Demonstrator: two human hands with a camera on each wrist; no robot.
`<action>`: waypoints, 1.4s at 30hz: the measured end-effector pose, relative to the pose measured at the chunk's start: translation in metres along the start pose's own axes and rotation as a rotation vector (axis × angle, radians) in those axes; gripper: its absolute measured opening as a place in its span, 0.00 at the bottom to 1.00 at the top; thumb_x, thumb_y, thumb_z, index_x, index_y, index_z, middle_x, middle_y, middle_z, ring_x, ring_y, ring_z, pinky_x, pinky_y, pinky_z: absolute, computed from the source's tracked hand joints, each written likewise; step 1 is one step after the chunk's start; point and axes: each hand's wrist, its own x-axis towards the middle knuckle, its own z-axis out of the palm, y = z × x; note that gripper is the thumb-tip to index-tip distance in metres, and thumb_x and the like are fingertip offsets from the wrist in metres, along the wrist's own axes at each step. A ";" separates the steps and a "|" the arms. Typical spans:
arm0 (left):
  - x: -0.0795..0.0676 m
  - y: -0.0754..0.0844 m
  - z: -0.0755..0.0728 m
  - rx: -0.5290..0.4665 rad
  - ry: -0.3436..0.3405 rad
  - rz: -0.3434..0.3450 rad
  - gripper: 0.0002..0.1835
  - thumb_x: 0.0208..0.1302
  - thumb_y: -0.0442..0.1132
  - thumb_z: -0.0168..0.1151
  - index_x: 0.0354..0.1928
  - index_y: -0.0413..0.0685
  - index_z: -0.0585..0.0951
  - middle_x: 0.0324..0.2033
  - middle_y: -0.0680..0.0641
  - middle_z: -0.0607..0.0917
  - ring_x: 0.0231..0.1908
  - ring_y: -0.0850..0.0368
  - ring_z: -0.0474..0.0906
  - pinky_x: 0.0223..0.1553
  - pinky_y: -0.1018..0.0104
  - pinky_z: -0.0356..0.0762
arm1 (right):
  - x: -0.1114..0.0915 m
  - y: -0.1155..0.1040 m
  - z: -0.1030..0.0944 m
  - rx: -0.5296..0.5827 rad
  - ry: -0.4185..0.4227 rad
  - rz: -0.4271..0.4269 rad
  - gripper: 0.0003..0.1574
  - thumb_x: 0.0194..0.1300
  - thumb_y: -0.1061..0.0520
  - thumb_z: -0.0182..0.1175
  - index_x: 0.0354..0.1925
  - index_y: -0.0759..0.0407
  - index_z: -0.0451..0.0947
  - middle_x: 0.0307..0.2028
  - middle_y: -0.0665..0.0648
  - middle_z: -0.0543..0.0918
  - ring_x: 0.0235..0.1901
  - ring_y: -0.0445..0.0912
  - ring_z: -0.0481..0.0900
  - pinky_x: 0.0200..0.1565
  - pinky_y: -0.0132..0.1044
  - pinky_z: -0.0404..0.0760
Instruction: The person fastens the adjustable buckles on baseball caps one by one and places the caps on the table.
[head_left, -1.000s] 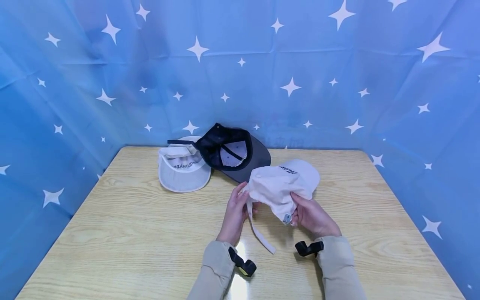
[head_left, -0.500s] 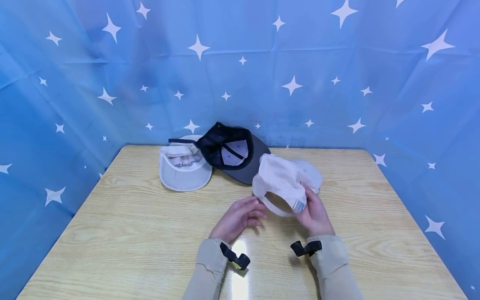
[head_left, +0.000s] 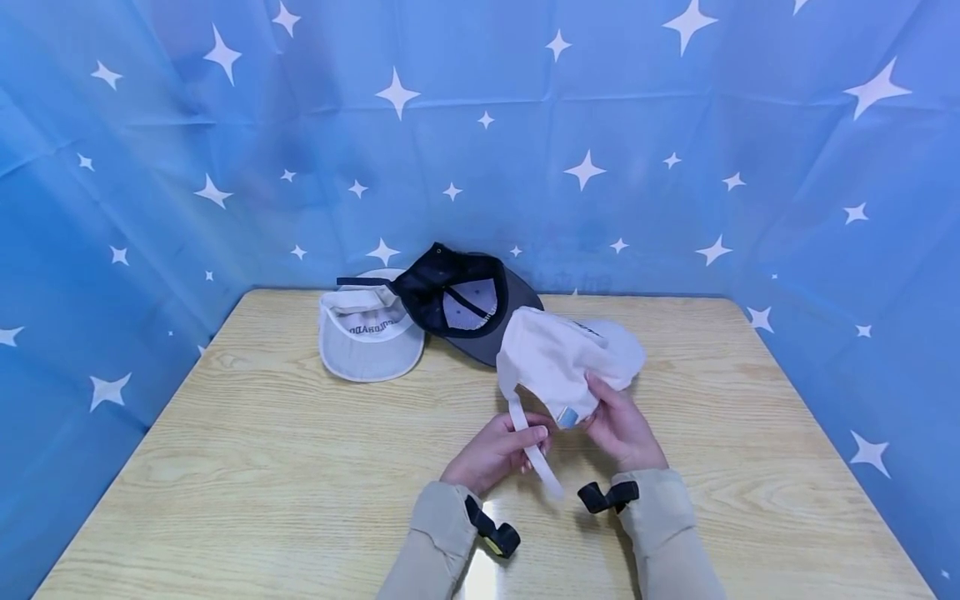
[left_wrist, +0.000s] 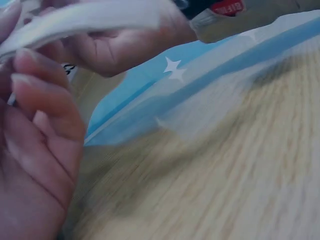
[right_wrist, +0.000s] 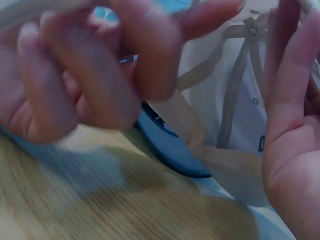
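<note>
White cap's (head_left: 551,354) strap (head_left: 545,473), looped toward the buckle (head_left: 567,417) 0.5 s ago, now dangles, left hand (head_left: 483,457) pinching it, right hand (head_left: 628,435) gripping the cap's right edge, near-right of the dark cap (head_left: 512,321), so from here the back closure looks undone.

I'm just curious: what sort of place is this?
Perhaps a makeshift filming corner: a star-printed blue cloth closes off a wood-grain table, and a black strap shows at each sleeve cuff.

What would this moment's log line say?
left hand: pinches loose strap; right hand: grips white baseball cap; beyond: dark baseball cap overlapping pale baseball cap
</note>
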 end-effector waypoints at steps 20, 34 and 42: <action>0.002 0.001 0.000 0.016 0.170 0.086 0.03 0.58 0.38 0.58 0.32 0.46 0.76 0.20 0.52 0.78 0.18 0.66 0.71 0.12 0.77 0.64 | 0.000 0.007 0.003 -0.551 -0.327 0.201 0.13 0.57 0.53 0.60 0.39 0.57 0.76 0.30 0.51 0.78 0.30 0.41 0.73 0.32 0.29 0.70; 0.002 0.004 -0.002 0.042 0.242 0.122 0.06 0.57 0.40 0.60 0.33 0.46 0.77 0.22 0.52 0.78 0.18 0.65 0.70 0.13 0.75 0.65 | 0.003 0.012 0.016 -0.622 -0.238 0.157 0.08 0.64 0.65 0.47 0.38 0.61 0.74 0.25 0.53 0.73 0.24 0.42 0.69 0.29 0.30 0.68; -0.002 0.007 -0.009 -0.007 0.205 0.199 0.05 0.58 0.39 0.59 0.34 0.45 0.78 0.23 0.52 0.77 0.21 0.63 0.70 0.18 0.74 0.67 | 0.005 0.010 0.016 -0.520 -0.159 0.151 0.14 0.67 0.63 0.44 0.35 0.61 0.78 0.27 0.51 0.81 0.23 0.39 0.76 0.28 0.28 0.73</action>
